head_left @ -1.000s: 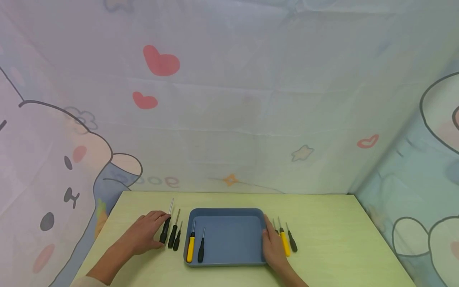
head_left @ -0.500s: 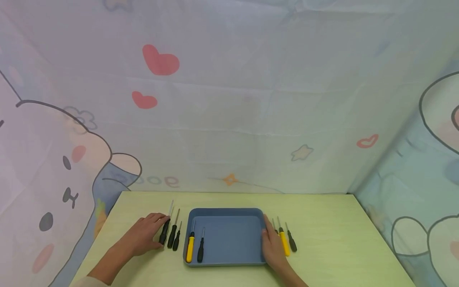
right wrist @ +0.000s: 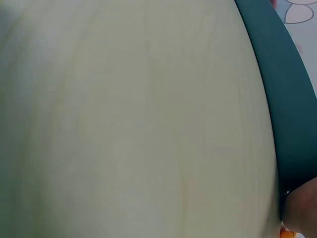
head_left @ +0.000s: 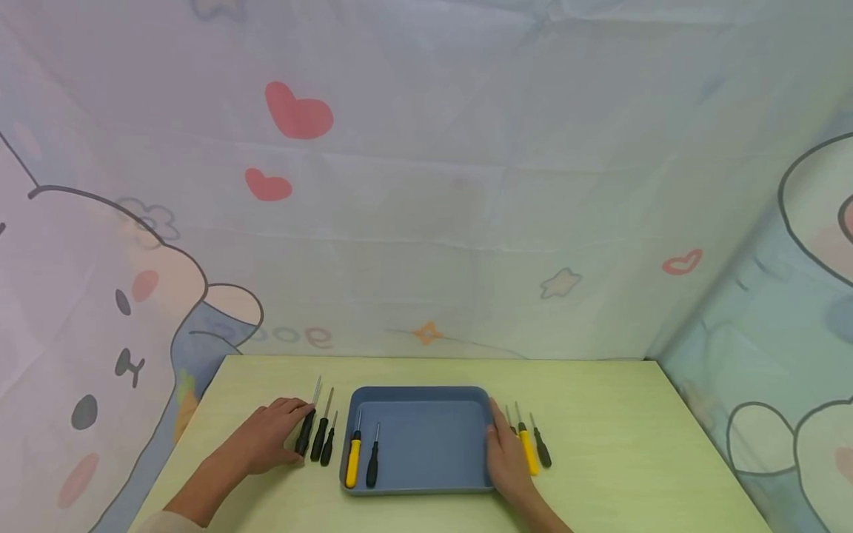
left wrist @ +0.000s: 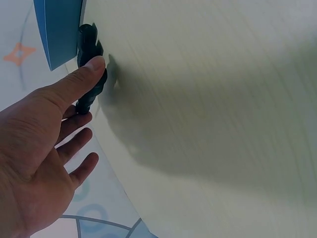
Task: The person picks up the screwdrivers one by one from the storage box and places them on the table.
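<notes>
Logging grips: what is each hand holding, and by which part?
Left hand: the leftmost black screwdriver, by its handle. Right hand: the blue tray, by its right side.

Both hands are bare, the left hand (head_left: 266,438) and the right hand (head_left: 509,460) alike. A pale cream sleeve (head_left: 169,523), plain and soft-looking, wraps the left forearm (head_left: 212,483) well back from the wrist, most of it cropped by the lower edge of the head view. The right forearm (head_left: 541,509) is uncovered as far as it shows. Up close, the left fingers (left wrist: 77,145) are slim with rounded tips, the thumb (left wrist: 74,85) broader, and creases line the palm (left wrist: 34,141).
</notes>
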Action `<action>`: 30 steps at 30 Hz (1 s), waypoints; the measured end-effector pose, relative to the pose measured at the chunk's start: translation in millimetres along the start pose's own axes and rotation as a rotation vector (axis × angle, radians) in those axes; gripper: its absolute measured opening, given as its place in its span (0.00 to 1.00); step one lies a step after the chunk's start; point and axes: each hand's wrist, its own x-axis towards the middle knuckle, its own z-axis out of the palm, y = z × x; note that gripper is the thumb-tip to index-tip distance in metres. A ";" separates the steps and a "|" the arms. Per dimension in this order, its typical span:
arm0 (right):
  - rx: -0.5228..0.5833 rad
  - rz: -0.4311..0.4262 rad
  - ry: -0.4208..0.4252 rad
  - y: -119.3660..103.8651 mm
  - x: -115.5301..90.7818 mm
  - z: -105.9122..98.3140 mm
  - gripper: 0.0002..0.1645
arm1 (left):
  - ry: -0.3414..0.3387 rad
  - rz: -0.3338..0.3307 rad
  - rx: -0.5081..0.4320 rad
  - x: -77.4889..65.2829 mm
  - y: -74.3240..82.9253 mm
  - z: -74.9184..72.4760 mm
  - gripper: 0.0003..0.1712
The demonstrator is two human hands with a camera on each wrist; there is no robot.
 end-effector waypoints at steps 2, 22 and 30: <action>0.003 0.004 -0.001 0.5 0.1 0.0 0.31 | -0.009 -0.005 -0.002 0.5 -0.4 -0.1 0.51; 0.023 0.012 -0.010 -2.4 -0.8 -0.9 0.32 | -0.037 -0.018 -0.005 4.6 0.4 -1.7 0.52; 0.016 -0.005 -0.006 -2.4 -0.5 -1.3 0.31 | -0.045 -0.032 -0.006 6.8 -0.5 -0.1 0.52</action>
